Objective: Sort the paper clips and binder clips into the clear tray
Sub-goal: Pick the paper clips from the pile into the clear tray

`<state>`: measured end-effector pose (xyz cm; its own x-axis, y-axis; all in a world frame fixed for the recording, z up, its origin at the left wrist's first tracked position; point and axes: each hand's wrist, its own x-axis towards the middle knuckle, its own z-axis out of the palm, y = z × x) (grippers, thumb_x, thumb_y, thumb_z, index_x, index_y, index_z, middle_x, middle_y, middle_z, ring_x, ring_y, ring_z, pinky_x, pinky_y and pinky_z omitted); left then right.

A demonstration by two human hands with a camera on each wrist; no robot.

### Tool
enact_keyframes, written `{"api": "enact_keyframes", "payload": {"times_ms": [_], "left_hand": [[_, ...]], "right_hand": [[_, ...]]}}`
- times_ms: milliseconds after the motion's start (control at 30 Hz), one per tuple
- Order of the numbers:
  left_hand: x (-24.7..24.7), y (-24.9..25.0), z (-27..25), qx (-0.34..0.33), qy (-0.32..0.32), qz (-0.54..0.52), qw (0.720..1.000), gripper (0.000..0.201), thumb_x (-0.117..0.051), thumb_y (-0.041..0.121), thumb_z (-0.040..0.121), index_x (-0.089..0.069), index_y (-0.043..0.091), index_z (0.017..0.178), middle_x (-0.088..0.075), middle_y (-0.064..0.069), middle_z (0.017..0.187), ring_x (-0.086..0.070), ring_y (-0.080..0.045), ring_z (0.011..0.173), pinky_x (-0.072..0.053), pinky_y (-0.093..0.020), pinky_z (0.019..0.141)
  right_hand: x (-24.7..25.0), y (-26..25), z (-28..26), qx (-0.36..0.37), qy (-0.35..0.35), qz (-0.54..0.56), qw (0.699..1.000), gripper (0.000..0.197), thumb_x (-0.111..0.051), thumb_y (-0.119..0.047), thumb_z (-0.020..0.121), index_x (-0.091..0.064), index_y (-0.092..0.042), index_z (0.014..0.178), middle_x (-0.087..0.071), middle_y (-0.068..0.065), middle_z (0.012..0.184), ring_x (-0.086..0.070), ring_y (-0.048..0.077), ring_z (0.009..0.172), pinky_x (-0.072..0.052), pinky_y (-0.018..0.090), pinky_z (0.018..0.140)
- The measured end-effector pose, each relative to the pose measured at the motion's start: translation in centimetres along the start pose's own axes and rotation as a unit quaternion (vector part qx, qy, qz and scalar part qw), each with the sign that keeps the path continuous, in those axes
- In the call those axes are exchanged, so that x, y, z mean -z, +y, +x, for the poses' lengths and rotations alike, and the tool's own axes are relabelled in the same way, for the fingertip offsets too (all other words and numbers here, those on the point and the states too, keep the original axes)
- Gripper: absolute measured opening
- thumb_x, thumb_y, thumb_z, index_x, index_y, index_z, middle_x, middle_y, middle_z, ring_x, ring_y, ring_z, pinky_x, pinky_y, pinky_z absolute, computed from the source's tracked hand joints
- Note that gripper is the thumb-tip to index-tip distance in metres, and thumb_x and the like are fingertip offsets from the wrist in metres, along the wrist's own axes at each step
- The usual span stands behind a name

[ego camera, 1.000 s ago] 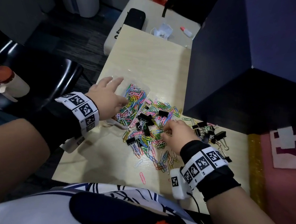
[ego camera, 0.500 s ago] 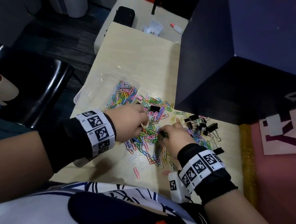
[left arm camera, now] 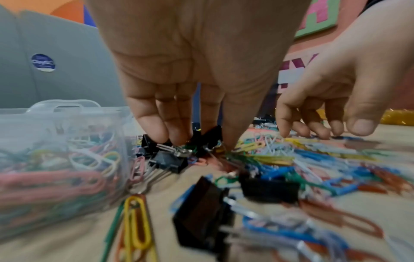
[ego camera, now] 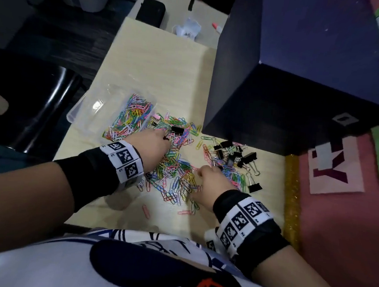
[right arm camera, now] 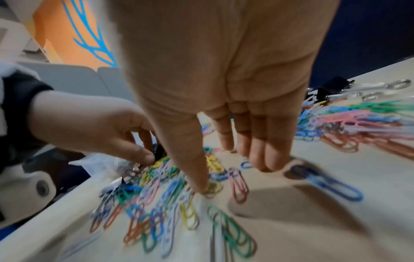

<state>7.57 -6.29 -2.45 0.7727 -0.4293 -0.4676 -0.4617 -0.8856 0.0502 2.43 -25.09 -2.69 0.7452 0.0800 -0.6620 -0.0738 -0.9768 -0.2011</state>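
A clear tray sits at the table's left, its right compartment filled with coloured paper clips. A loose pile of paper clips spreads across the table, and a cluster of black binder clips lies to its right. My left hand reaches into the pile's far side, and its fingers and thumb pinch a black binder clip beside the tray wall. My right hand rests on the near clips with straight fingers, the thumb pressing on the clips.
A tall dark blue box stands just behind the binder clips. A black chair is off the table's left edge. One stray pink paper clip lies near the front edge. A black case sits on the far table.
My left hand left the tray and moved right into the pile, closing on a binder clip. My right hand uncurled and shifted slightly toward me over the clips.
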Motion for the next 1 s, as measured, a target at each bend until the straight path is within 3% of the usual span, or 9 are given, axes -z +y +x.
{"api": "enact_keyframes", "payload": {"times_ms": [133, 233, 300, 367, 467, 667, 733, 867, 1000], "left_hand": [[0.5, 0.6, -0.7, 0.021, 0.024, -0.037, 0.999, 0.036, -0.058, 0.025, 0.085, -0.05, 0.014, 0.119, -0.045, -0.009, 0.112, -0.052, -0.03, 0.1, -0.052, -0.042, 0.081], [0.0, 1.5, -2.3, -0.009, -0.046, -0.025, 0.999, 0.059, -0.07, 0.04, 0.074, -0.041, 0.019, 0.121, -0.045, -0.006, 0.113, -0.054, -0.028, 0.101, -0.052, -0.041, 0.081], [-0.7, 1.9, -3.5, -0.026, -0.094, 0.008, 0.995, 0.081, -0.078, 0.048, 0.064, -0.034, 0.02, 0.125, -0.046, -0.006, 0.116, -0.056, -0.028, 0.102, -0.051, -0.04, 0.081], [-1.6, 2.2, -4.4, -0.029, -0.118, 0.043, 0.992, 0.096, -0.082, 0.049, 0.06, -0.026, 0.02, 0.131, -0.044, -0.008, 0.12, -0.056, -0.029, 0.103, -0.049, -0.04, 0.08], [-2.8, 2.5, -4.4, 0.002, -0.116, 0.04, 0.992, 0.091, -0.079, 0.045, 0.065, -0.023, 0.021, 0.132, -0.042, -0.009, 0.12, -0.058, -0.03, 0.098, -0.046, -0.038, 0.069], [-2.7, 2.6, -2.7, 0.021, -0.043, -0.06, 0.997, 0.031, -0.051, 0.011, 0.085, -0.038, 0.012, 0.113, -0.042, -0.013, 0.11, -0.058, -0.032, 0.087, -0.052, -0.044, 0.071], [-2.5, 2.4, -2.7, 0.029, -0.037, -0.065, 0.997, 0.034, -0.054, 0.015, 0.085, -0.039, 0.013, 0.114, -0.043, -0.012, 0.111, -0.058, -0.031, 0.088, -0.051, -0.041, 0.07], [-2.5, 1.7, -3.1, 0.04, -0.078, -0.053, 0.995, 0.07, -0.074, 0.042, 0.071, -0.035, 0.018, 0.124, -0.042, -0.008, 0.116, -0.058, -0.029, 0.094, -0.053, -0.042, 0.077], [-3.0, 1.8, -3.0, 0.038, -0.088, -0.03, 0.995, 0.094, -0.081, 0.053, 0.057, -0.03, 0.022, 0.129, -0.041, -0.006, 0.118, -0.055, -0.029, 0.1, -0.053, -0.041, 0.078]], "right_hand": [[1.5, 1.4, -0.3, -0.045, -0.003, -0.035, 0.998, 0.076, -0.073, -0.033, 0.079, -0.031, -0.009, 0.138, -0.04, 0.011, 0.137, -0.052, 0.026, 0.117, -0.046, 0.033, 0.092], [1.2, 1.4, -1.3, -0.061, -0.066, -0.055, 0.994, 0.087, -0.08, -0.041, 0.07, -0.026, -0.013, 0.132, -0.047, 0.005, 0.124, -0.053, 0.021, 0.101, -0.045, 0.028, 0.08], [0.4, 0.8, -1.6, -0.052, -0.091, -0.047, 0.993, 0.09, -0.083, -0.037, 0.067, -0.023, -0.017, 0.13, -0.045, 0.007, 0.124, -0.054, 0.022, 0.101, -0.047, 0.029, 0.079], [-0.5, 0.1, -1.4, -0.025, -0.068, -0.022, 0.997, 0.085, -0.083, -0.03, 0.069, -0.025, -0.018, 0.129, -0.041, 0.008, 0.125, -0.055, 0.025, 0.106, -0.049, 0.034, 0.084], [-1.3, -0.6, -0.3, 0.007, -0.024, 0.0, 1.0, 0.078, -0.077, -0.029, 0.075, -0.025, -0.014, 0.131, -0.039, 0.011, 0.127, -0.055, 0.027, 0.11, -0.047, 0.035, 0.088], [-0.2, -0.1, 1.4, 0.049, 0.036, 0.015, 0.998, 0.054, -0.064, -0.019, 0.084, -0.036, -0.015, 0.13, -0.043, 0.011, 0.128, -0.057, 0.027, 0.104, -0.05, 0.038, 0.091], [0.2, 0.1, 1.5, 0.068, 0.057, 0.015, 0.996, 0.051, -0.064, -0.022, 0.086, -0.039, -0.015, 0.13, -0.041, 0.009, 0.131, -0.053, 0.026, 0.111, -0.046, 0.035, 0.094], [0.2, -0.1, 1.5, 0.116, 0.111, -0.027, 0.987, 0.056, -0.062, -0.038, 0.087, -0.039, -0.018, 0.135, -0.039, 0.006, 0.134, -0.037, 0.025, 0.126, -0.037, 0.036, 0.104], [0.1, -0.1, 1.5, 0.157, 0.06, -0.032, 0.985, 0.076, -0.064, -0.043, 0.083, -0.026, -0.026, 0.146, -0.023, 0.002, 0.153, -0.021, 0.026, 0.14, -0.024, 0.04, 0.114]]}}
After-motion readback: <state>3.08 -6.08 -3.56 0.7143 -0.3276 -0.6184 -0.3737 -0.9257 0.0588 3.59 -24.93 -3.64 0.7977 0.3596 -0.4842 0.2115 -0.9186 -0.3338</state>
